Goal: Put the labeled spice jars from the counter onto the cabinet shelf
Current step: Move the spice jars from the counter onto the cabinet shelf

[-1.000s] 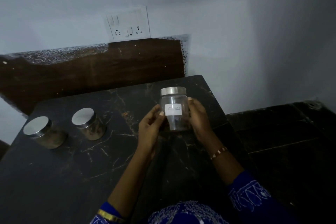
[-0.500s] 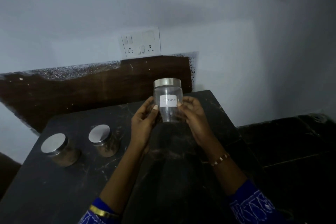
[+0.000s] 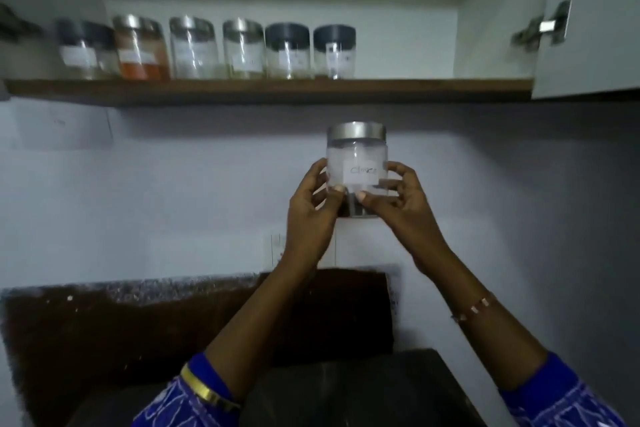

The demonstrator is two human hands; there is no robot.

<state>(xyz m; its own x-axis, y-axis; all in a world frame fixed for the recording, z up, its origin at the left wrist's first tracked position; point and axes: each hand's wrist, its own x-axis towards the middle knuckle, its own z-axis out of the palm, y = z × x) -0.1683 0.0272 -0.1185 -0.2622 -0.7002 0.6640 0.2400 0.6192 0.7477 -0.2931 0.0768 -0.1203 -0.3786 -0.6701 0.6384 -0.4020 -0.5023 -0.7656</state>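
Observation:
A clear glass jar (image 3: 356, 156) with a silver lid and a white handwritten label is held upright in the air, below the cabinet shelf (image 3: 270, 88). My left hand (image 3: 311, 208) grips its left side and my right hand (image 3: 398, 204) grips its right side and bottom. A little dark spice lies at the jar's bottom. On the shelf stands a row of several labeled jars (image 3: 242, 48), some with silver lids, some with dark lids. The shelf is bare to the right of the last dark-lidded jar (image 3: 334, 50).
An open white cabinet door (image 3: 588, 21) with a metal hinge hangs at the upper right. A dark wooden backsplash (image 3: 138, 322) runs along the wall above the black counter (image 3: 363, 385). The two other counter jars are out of view.
Both hands have raised the jar from counter height up toward the shelf. The view has tilted upward, so the cabinet shelf and its jars now show and the counter jars have left the frame.

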